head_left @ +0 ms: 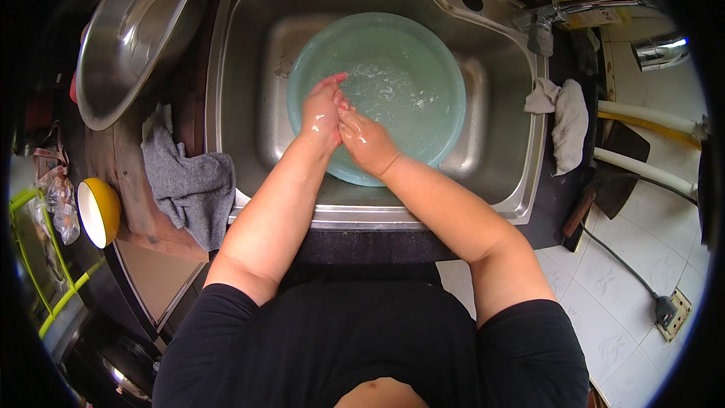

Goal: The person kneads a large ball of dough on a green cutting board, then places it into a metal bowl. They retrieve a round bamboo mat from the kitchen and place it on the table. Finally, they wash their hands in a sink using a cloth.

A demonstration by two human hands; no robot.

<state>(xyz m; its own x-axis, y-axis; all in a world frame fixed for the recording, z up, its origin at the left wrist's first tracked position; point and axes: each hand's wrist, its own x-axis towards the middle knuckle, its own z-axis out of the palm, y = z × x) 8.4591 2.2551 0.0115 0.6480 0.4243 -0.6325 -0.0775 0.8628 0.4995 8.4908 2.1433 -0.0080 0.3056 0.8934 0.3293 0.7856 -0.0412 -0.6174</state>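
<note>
A round pale-green basin (pixel 453 117) stands in the steel sink, holding water with ripples and bubbles. Over its near left part my two wet hands press together. My left hand (pixel 321 112) has a reddish finger stretched out toward the right, its other fingers partly curled and overlapped. My right hand (pixel 368 142) lies against the left hand's palm side, fingers closed on it and partly hidden there. Between the hands no separate object shows.
The steel sink (pixel 253 106) surrounds the basin. A large metal bowl (pixel 140 30), a grey cloth (pixel 185 181) and a yellow bowl (pixel 112 211) are on the left. The faucet (pixel 596 6), a pale rag (pixel 570 127) and a cleaver (pixel 615 166) are on the right.
</note>
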